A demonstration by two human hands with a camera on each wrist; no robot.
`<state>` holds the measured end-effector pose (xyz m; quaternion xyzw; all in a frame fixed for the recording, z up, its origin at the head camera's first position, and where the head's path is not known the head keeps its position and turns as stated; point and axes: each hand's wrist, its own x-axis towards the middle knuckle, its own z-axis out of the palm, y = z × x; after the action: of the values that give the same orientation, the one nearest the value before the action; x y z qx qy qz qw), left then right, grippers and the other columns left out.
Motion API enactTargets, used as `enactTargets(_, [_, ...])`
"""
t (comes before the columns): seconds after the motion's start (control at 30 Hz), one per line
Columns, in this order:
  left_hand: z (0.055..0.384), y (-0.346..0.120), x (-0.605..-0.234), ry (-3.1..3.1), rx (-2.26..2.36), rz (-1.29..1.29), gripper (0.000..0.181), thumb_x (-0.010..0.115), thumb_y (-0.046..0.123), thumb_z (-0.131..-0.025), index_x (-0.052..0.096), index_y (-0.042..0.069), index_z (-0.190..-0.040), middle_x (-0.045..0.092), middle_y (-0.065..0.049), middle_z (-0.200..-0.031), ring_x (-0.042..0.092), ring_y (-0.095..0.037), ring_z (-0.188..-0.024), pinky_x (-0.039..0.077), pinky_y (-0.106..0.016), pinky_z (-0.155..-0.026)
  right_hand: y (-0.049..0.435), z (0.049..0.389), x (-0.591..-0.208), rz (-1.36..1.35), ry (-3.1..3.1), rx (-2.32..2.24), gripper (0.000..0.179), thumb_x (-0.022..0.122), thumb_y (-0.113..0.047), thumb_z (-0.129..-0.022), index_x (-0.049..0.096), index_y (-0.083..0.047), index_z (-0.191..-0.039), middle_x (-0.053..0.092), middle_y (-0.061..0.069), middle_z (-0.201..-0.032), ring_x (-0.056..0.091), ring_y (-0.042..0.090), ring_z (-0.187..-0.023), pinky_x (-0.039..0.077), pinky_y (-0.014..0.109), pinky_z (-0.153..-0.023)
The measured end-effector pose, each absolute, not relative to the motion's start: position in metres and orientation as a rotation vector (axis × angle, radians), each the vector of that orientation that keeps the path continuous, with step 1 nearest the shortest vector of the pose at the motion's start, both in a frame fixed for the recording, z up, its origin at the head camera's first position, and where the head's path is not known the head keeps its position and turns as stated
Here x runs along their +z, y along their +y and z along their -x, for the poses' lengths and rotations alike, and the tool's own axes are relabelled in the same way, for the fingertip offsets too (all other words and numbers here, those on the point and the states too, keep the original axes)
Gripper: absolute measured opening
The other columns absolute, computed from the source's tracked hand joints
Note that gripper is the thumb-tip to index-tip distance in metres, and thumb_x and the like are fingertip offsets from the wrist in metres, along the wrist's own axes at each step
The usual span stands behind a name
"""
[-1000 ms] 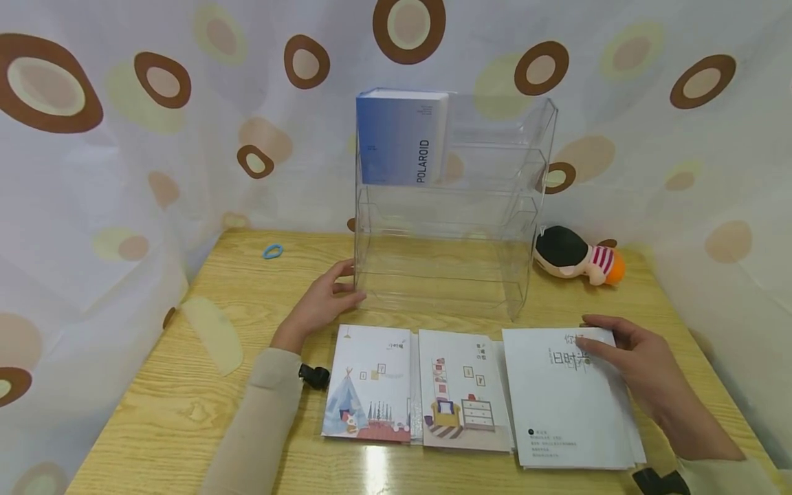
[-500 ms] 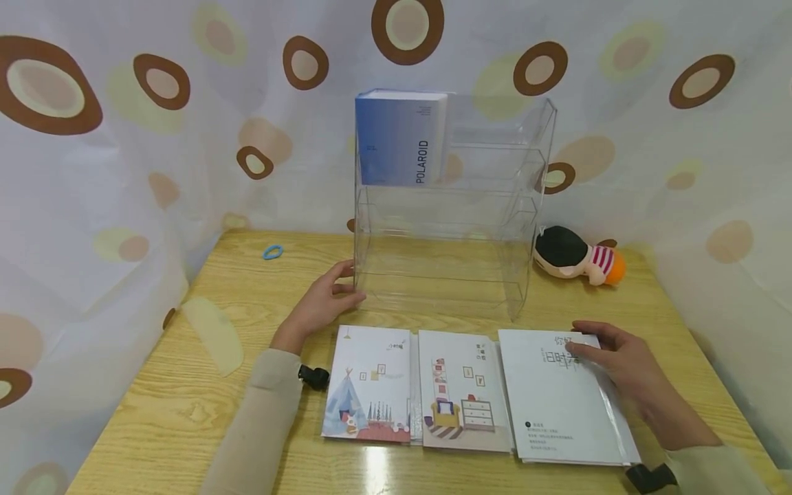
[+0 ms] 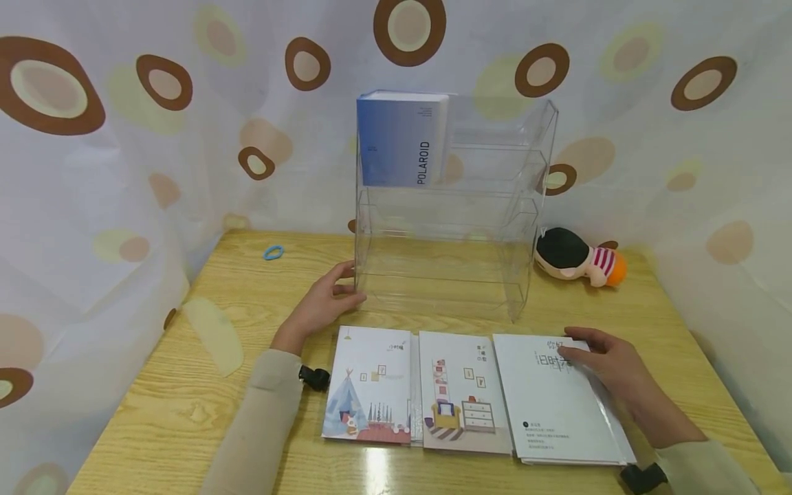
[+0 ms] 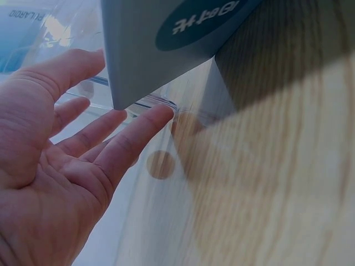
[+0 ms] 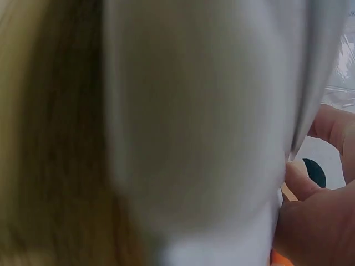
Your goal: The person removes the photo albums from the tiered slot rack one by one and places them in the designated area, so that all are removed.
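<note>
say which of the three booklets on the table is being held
The rightmost booklet, gripped near its top by the right hand; no hand touches the tent booklet or armchair booklet.

The desk (image 3: 161, 392) is carrying a clear rack (image 3: 445, 278) touching the left hand (image 3: 322, 300), a blue ring (image 3: 273, 252) beyond that hand, two booklets (image 3: 371, 385) between both hands, and a doll (image 3: 564, 253) beyond the right hand (image 3: 619, 368).

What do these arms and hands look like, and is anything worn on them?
They are human: the left hand and right hand wear no gloves. The left sleeve and right sleeve are plain beige, ending near the wrists, where small black devices sit, presumably cameras. No cables show.
</note>
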<state>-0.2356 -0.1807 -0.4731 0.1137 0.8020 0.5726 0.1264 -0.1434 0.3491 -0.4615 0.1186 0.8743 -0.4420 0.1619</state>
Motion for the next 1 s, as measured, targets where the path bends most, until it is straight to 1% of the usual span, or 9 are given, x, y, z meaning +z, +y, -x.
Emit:
enactTargets(0.1, [0.235,-0.181,-0.474,2.334,1.67,-0.328,0.077,0.074,0.02,-0.111,0.034,0.023,-0.176,0.039,-0.016,-0.176,0.055,-0.042,-0.155,0.064,-0.05,-0.112,0.349,0.143,-0.463,-0.34,2.498,-1.26,0.087,0.076,-0.048,-0.108,0.039,-0.002,-0.172,0.033,0.029,-0.18,0.023,0.058,-0.167,0.024,0.073,-0.136])
enactTargets(0.13, [0.235,-0.181,-0.474,2.334,1.67,-0.327,0.077,0.074,0.019,-0.111,0.034,0.023,-0.176,0.039,-0.016,-0.176,0.055,-0.043,-0.155,0.064,-0.05,-0.112,0.348,0.143,-0.463,-0.343,2.499,-1.258,0.087,0.075,-0.048,-0.108,0.039,-0.002,-0.173,0.033,0.029,-0.18,0.024,0.058,-0.167,0.025,0.073,-0.136])
enactTargets(0.3, [0.234,-0.181,-0.474,2.34,1.667,-0.326,0.077,0.074,0.019,-0.111,0.034,0.024,-0.176,0.04,-0.016,-0.176,0.055,-0.042,-0.154,0.064,-0.049,-0.111,0.344,0.141,-0.459,-0.352,2.523,-1.237,0.087,0.075,-0.047,-0.109,0.039,0.0,-0.172,0.034,0.032,-0.178,0.031,0.056,-0.162,0.029,0.072,-0.135])
enactTargets(0.4, [0.234,-0.181,-0.474,2.339,1.672,-0.326,0.077,0.074,0.019,-0.111,0.034,0.023,-0.176,0.04,-0.016,-0.175,0.056,-0.042,-0.154,0.065,-0.049,-0.111,0.34,0.14,-0.455,-0.338,2.566,-1.2,0.084,0.074,-0.044,-0.109,0.04,0.002,-0.17,0.037,0.033,-0.176,0.034,0.056,-0.16,0.032,0.072,-0.133])
enactTargets(0.63, [0.235,-0.181,-0.474,2.334,1.678,-0.324,0.077,0.074,0.018,-0.111,0.034,0.022,-0.177,0.04,-0.016,-0.176,0.055,-0.043,-0.154,0.065,-0.049,-0.111,0.332,0.139,-0.449,-0.369,2.633,-1.118,0.08,0.073,-0.037,-0.109,0.041,0.006,-0.168,0.044,0.035,-0.17,0.044,0.055,-0.149,0.042,0.069,-0.127])
enactTargets(0.8, [0.234,-0.181,-0.472,2.344,1.668,-0.325,0.078,0.074,0.02,-0.111,0.033,0.023,-0.177,0.04,-0.016,-0.176,0.055,-0.043,-0.155,0.064,-0.051,-0.111,0.33,0.14,-0.447,-0.417,2.648,-1.08,0.084,0.074,-0.039,-0.108,0.039,0.008,-0.168,0.044,0.037,-0.168,0.049,0.053,-0.145,0.049,0.064,-0.122])
enactTargets(0.93, [0.235,-0.18,-0.472,2.347,1.661,-0.335,0.078,0.074,0.021,-0.111,0.033,0.022,-0.177,0.04,-0.016,-0.177,0.055,-0.043,-0.155,0.064,-0.051,-0.111,0.331,0.141,-0.446,-0.436,2.646,-1.092,0.087,0.075,-0.043,-0.107,0.04,0.008,-0.168,0.047,0.036,-0.166,0.051,0.051,-0.145,0.052,0.06,-0.118])
enactTargets(1.0, [0.235,-0.181,-0.472,2.345,1.661,-0.337,0.078,0.074,0.021,-0.111,0.033,0.022,-0.177,0.04,-0.016,-0.177,0.055,-0.043,-0.155,0.064,-0.051,-0.111,0.332,0.141,-0.446,-0.434,2.64,-1.111,0.087,0.074,-0.044,-0.108,0.039,0.008,-0.168,0.047,0.036,-0.166,0.051,0.051,-0.145,0.052,0.06,-0.118])
